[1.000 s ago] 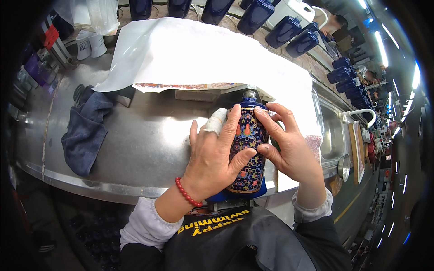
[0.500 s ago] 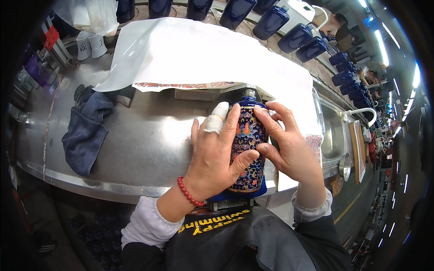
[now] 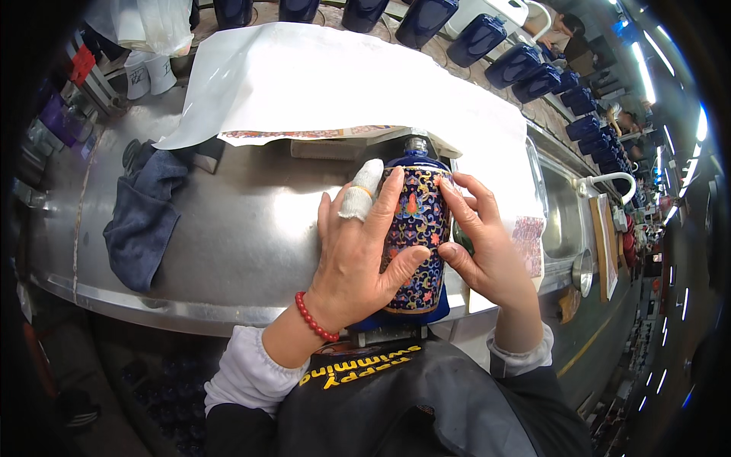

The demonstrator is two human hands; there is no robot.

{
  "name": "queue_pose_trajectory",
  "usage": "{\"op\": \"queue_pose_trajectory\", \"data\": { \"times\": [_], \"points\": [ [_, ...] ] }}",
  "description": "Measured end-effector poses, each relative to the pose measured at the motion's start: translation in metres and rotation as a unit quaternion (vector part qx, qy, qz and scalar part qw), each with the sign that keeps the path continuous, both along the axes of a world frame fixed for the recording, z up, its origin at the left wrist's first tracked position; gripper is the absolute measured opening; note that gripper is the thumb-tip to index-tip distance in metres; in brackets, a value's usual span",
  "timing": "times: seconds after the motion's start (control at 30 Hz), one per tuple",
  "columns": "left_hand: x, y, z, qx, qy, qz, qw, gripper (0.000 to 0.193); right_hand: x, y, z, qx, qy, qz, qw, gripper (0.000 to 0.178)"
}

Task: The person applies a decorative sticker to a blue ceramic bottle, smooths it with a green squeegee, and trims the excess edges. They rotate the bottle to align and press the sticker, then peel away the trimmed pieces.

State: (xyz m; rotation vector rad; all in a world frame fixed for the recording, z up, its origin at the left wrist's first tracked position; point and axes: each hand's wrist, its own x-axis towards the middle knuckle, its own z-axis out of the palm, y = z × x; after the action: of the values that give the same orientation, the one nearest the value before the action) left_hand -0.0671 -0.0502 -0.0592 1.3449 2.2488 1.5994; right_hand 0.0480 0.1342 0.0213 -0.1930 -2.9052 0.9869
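Observation:
In front of me a dark blue glass bottle with a clear threaded neck lies with its neck pointing away. A colourful floral decal with gold borders covers its upper face. My left hand rests along the bottle's left side, fingers stretched, index finger and thumb on the decal; a white wrap covers one finger. On the other side my right hand is spread, its index finger and thumb touching the decal's right edge. Neither hand is closed around the bottle. A blue cloth shows beneath the bottle's near end.
A white sheet covers much of the metal counter. A blue-grey towel lies at the left. Several blue bottles line the far shelf. At the right are a sink, white tap and metal bowl.
My right index finger and thumb have slid slightly outward toward the decal's right edge. The left hand keeps nearly the same place on the bottle. The whole view has shifted a little.

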Motion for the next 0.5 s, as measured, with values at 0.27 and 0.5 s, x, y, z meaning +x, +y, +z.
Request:
{"op": "queue_pose_trajectory", "data": {
  "times": [0.27, 0.5],
  "points": [
    [-0.0029, 0.0005, 0.0014, 0.014, 0.025, -0.009, 1.0, 0.084, 0.0042, 0.0027, -0.0054, -0.03, 0.007, 0.01, 0.999, 0.07],
    [-0.0032, -0.0001, 0.0022, 0.011, 0.023, -0.013, 1.0, 0.083, 0.0064, 0.0013, -0.0062, -0.028, 0.005, 0.016, 0.999, 0.073]
  ]
}}
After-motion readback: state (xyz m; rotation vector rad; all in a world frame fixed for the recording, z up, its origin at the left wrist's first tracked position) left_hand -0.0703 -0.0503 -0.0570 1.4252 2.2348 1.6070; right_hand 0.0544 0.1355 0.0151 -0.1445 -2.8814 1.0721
